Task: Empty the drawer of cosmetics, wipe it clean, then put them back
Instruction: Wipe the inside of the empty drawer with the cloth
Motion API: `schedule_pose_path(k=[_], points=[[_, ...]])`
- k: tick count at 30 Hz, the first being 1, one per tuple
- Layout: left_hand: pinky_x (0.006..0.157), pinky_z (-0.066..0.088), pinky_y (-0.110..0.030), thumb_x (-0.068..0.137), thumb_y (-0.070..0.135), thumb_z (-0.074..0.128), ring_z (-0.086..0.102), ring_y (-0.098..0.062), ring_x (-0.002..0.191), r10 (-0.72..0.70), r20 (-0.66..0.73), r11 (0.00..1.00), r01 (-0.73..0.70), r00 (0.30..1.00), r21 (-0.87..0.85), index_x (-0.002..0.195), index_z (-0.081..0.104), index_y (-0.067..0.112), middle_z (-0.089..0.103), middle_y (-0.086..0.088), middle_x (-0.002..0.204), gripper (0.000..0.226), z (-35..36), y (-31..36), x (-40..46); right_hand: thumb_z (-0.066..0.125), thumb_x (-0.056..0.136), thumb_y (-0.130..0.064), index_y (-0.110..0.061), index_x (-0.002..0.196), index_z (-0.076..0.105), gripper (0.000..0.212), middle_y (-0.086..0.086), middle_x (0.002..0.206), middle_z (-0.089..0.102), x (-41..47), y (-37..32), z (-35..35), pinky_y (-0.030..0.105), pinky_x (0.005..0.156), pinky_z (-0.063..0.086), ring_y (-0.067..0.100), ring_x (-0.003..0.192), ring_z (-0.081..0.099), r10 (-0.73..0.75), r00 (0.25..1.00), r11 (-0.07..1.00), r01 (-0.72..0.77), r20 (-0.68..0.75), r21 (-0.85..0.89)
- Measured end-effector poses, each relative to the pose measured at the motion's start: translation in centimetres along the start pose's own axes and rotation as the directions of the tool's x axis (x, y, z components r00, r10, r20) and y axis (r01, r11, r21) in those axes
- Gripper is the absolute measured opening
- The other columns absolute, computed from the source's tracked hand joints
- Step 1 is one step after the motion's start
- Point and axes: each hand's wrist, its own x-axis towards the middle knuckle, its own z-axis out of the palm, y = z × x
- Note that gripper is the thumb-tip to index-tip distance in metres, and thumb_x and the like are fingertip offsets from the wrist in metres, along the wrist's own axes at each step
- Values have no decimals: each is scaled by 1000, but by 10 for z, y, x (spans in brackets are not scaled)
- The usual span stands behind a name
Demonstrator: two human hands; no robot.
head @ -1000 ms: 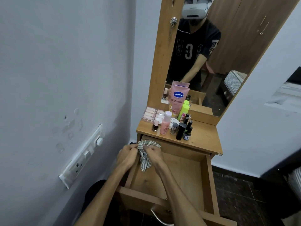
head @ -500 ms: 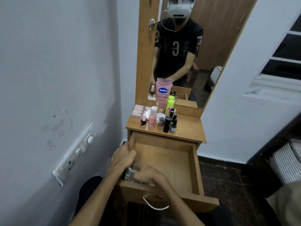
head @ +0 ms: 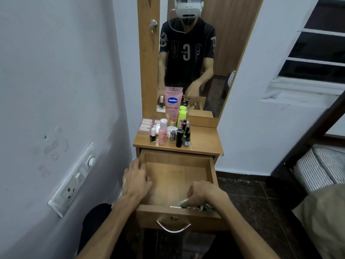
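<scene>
The wooden drawer (head: 175, 215) stands pulled out, its bottom bare. My right hand (head: 203, 193) presses a striped cloth (head: 196, 206) into the drawer's front right corner; most of the cloth is hidden behind the drawer front. My left hand (head: 135, 179) rests flat on the drawer's left wall, fingers spread. On the dresser top (head: 203, 143) stand the cosmetics: a pink Vaseline tube (head: 172, 107), a green bottle (head: 181, 117), a pink bottle (head: 162, 133), a black tube (head: 179, 138) and several small nail polish bottles (head: 153, 137).
A mirror (head: 196, 53) rises behind the dresser. A wall with a switch and socket plate (head: 74, 180) lies close on the left. A striped mattress on a dark frame (head: 321, 165) is at the right. The floor is dark tile (head: 248, 199).
My right hand has swept the cloth from the drawer's left front to its right front corner. My left hand has let go of the cloth and now lies on the left wall.
</scene>
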Motion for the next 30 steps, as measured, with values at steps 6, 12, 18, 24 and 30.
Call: schedule_pose_path(k=[6,12,18,24,30], points=[[120,25,-37,87,33,59,51,-15,128,198,80,977,-203,977,63,119,69,21,64,1,130,36,6,9,10,72,92,-34,-15,114,70,29,9,117,65,-3,14,-14,38,88,50,27,108,61,-17,833,947,-164,-553,-276],[118,23,-31,83,33,60,56,-10,116,191,77,981,-190,979,-28,102,72,26,70,6,115,23,10,-2,10,69,94,-26,-14,125,69,34,16,140,55,60,-19,-19,43,107,40,31,129,47,-494,646,792,58,-582,-607],[122,23,-33,86,31,57,50,-8,124,250,54,968,-248,967,-40,118,67,31,65,9,127,32,14,2,8,66,85,-23,-20,95,80,17,8,123,67,108,-38,-8,38,91,45,26,112,57,-689,605,555,88,-399,-827],[110,38,-26,89,30,60,46,-8,129,299,99,949,-285,949,-138,127,63,27,57,8,137,39,21,0,9,73,86,-22,-11,103,79,21,10,128,64,118,-2,-18,41,94,44,29,116,52,-604,677,549,-29,-421,-835],[111,36,-28,89,30,57,51,-10,120,307,109,950,-298,945,-91,117,68,27,64,7,124,30,22,0,8,60,96,-28,-11,119,73,31,11,131,60,93,48,-13,47,102,38,31,120,48,-290,800,668,-223,-525,-710]])
